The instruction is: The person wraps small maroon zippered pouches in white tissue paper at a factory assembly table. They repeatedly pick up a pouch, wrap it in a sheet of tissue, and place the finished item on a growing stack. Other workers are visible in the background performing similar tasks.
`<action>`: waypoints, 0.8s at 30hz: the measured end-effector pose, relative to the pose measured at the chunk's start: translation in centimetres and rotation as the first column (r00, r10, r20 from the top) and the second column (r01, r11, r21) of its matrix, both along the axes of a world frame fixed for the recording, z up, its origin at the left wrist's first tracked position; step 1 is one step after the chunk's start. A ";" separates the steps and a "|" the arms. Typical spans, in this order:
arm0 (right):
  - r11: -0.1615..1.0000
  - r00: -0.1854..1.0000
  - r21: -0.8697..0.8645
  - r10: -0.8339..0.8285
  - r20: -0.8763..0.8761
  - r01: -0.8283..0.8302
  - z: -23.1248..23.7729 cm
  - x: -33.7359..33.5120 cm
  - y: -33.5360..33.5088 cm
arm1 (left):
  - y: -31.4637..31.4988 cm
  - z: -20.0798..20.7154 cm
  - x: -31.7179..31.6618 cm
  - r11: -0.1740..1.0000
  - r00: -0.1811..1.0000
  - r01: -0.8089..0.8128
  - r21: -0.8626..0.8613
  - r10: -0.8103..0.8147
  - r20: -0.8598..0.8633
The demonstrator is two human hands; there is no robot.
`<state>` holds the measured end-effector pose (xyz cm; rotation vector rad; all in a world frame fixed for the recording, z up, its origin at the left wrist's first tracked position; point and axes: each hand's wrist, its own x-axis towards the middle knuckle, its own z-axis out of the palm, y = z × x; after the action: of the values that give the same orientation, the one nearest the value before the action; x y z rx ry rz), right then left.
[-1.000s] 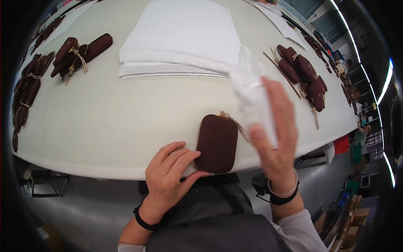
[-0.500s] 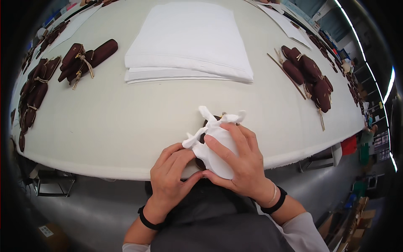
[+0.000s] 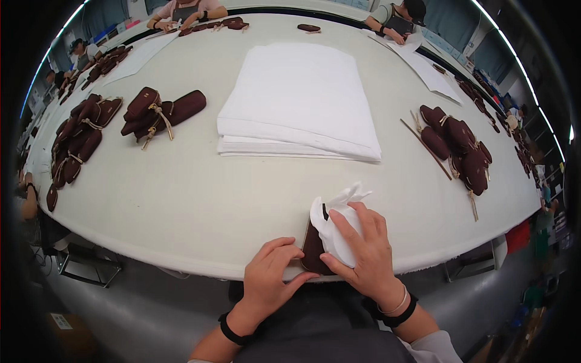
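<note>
At the near edge of the table lies a dark maroon pouch [image 3: 313,251], its right part covered. My left hand [image 3: 271,275] grips the pouch's left lower corner, fingers along its side and thumb at the near edge. Against the pouch, my right hand [image 3: 370,257] is closed over a crumpled wad of white tissue paper [image 3: 338,233], fingers on top and thumb low. The wad's ends stick up at its far side, and a small dark strip shows near its upper left. How far the wad reaches into the pouch is hidden.
Ahead stands a stack of white paper sheets [image 3: 296,97]. Maroon pouches with cords lie in a small pile [image 3: 160,115], a bigger heap far left [image 3: 78,136] and a pile on the right [image 3: 463,142], beside a thin brown stick [image 3: 426,149]. Other people work around the table.
The white paper has shifted right off the pouch, baring more maroon. My left hand now sits at the pouch's corner, apart from the paper. The view has tilted up, showing people across the table.
</note>
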<state>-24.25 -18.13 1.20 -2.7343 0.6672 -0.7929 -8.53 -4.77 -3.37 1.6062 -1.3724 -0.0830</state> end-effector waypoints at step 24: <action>0.984 1.000 -0.179 0.014 -0.002 -0.014 1.8 4.7 -1.2 | 0.2 -0.9 0.3 0.997 0.999 -0.051 -0.060 0.051 -0.007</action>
<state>-19.56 -19.37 2.96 -2.8962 0.6033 -0.8887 -8.22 -4.54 -4.27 1.5884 -1.3172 -0.0151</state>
